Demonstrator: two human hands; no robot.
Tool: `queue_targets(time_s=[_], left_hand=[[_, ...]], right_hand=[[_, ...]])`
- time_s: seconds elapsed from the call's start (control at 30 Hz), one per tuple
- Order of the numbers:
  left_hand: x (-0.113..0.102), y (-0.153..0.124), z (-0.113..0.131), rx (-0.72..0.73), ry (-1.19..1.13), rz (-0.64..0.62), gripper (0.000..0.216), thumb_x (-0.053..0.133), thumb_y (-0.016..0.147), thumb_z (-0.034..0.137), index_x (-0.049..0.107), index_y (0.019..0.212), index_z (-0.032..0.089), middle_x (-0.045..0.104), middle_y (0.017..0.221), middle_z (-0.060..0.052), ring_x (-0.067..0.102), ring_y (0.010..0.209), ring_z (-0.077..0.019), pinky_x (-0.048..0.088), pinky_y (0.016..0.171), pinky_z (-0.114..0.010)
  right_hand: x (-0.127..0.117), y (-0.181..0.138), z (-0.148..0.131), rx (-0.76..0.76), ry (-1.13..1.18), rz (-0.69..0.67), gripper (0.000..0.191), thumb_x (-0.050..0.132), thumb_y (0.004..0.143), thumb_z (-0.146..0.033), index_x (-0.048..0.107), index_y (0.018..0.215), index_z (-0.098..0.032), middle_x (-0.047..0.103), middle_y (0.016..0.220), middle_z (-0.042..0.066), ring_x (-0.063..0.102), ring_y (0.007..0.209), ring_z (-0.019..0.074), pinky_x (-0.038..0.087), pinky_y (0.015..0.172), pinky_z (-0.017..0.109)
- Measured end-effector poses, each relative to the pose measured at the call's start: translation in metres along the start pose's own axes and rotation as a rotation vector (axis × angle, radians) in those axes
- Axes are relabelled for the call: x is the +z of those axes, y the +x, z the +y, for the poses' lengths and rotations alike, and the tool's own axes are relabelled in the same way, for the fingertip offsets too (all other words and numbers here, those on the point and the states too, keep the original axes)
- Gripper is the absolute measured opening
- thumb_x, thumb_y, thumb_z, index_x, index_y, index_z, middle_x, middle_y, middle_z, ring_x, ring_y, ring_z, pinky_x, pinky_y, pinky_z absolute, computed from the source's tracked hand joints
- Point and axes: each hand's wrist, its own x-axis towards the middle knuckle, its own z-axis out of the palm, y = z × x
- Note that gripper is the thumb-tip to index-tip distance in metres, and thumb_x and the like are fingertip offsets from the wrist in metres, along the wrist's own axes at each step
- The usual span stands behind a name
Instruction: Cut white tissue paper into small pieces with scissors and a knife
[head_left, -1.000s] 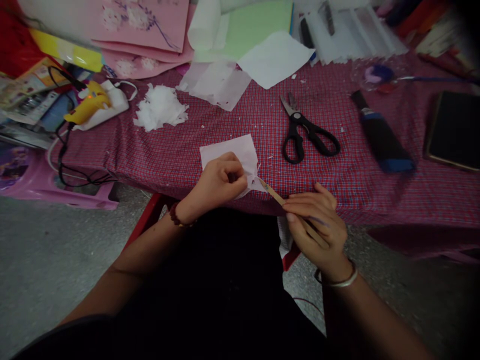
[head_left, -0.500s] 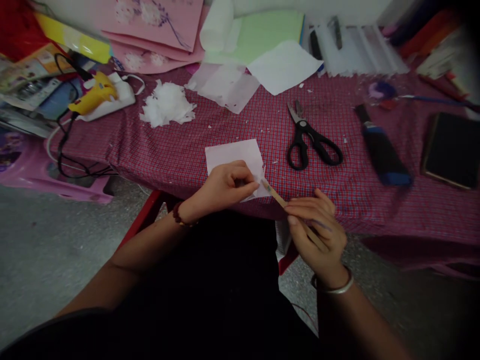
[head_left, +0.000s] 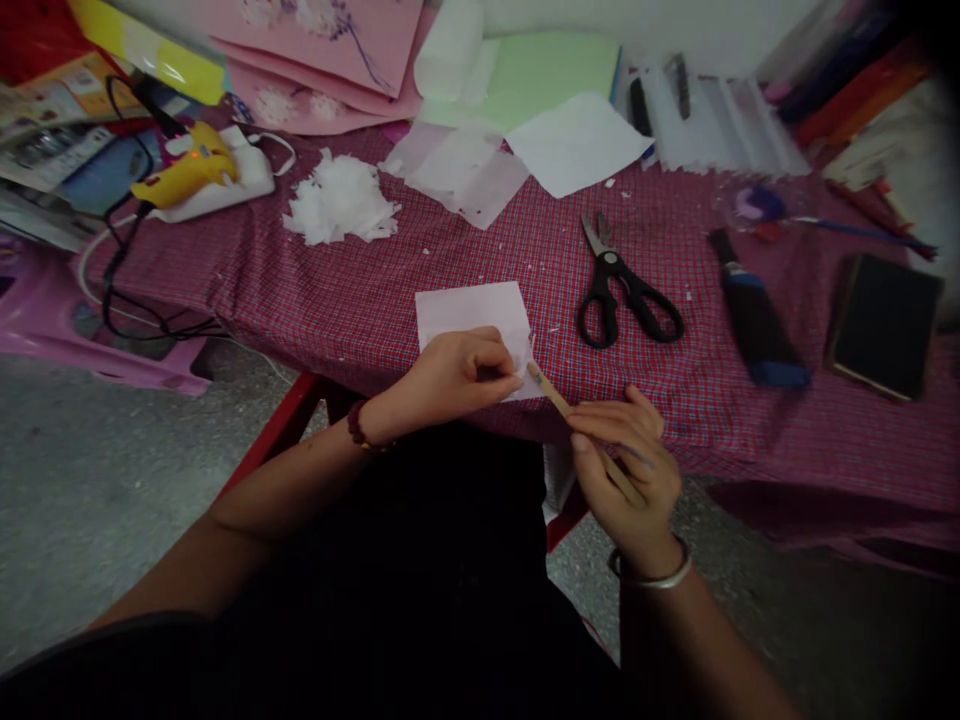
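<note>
A square of white paper [head_left: 472, 308] lies at the table's front edge. My left hand [head_left: 469, 370] rests over its lower part, thumb and forefinger pinched together by the right edge; whatever sits between them is too small to make out. In my right hand [head_left: 630, 460] is a flat wooden stick [head_left: 553, 396], held like a pen. Its tip points up and left, close to the left fingertips and the paper's right edge. Just beyond, black-handled scissors [head_left: 611, 260] lie with their blades slightly apart.
Torn white paper scraps [head_left: 341, 200] form a heap at the left, near a yellow glue gun [head_left: 187, 168] on a white power strip. White sheets [head_left: 577, 145] and a green sheet [head_left: 551, 70] lie behind. A blue-black tool [head_left: 761, 320] and a dark notebook [head_left: 885, 325] are at the right.
The view has shifted slightly. Both hands stay almost where they were, the left pinched by the paper's edge and the right holding the stick.
</note>
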Motion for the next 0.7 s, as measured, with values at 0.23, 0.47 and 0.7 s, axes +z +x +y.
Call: queue_targets(time_s=[0.23, 0.47, 0.7], left_hand=[[0.0, 0.002, 0.001, -0.005, 0.017, -0.024, 0.021, 0.062, 0.086, 0.021, 0.062, 0.066, 0.016, 0.057, 0.071, 0.001, 0.052, 0.065, -0.008, 0.037, 0.059, -0.023], [0.002, 0.0, -0.003, 0.012, 0.126, -0.007, 0.011, 0.067, 0.086, 0.027, 0.069, 0.089, 0.017, 0.064, 0.081, 0.0, 0.056, 0.07, -0.0101, 0.04, 0.063, -0.024], [0.012, -0.005, 0.003, 0.097, 0.41, -0.028, 0.026, 0.06, 0.094, 0.04, 0.069, 0.103, 0.018, 0.063, 0.094, -0.005, 0.06, 0.081, -0.0155, 0.044, 0.068, -0.026]], right_hand=[[0.003, 0.001, 0.0, -0.008, -0.003, 0.027, 0.018, 0.067, 0.083, -0.013, 0.07, 0.095, -0.026, 0.076, 0.092, -0.001, 0.072, 0.085, 0.0212, 0.042, 0.107, 0.057], [0.003, 0.001, -0.002, 0.002, -0.015, 0.03, 0.019, 0.065, 0.085, -0.014, 0.07, 0.097, -0.027, 0.077, 0.091, -0.001, 0.072, 0.084, 0.0211, 0.044, 0.106, 0.055], [0.002, 0.001, -0.003, 0.036, -0.014, 0.051, 0.017, 0.067, 0.085, -0.014, 0.071, 0.096, -0.026, 0.077, 0.089, -0.001, 0.072, 0.082, 0.0207, 0.044, 0.107, 0.056]])
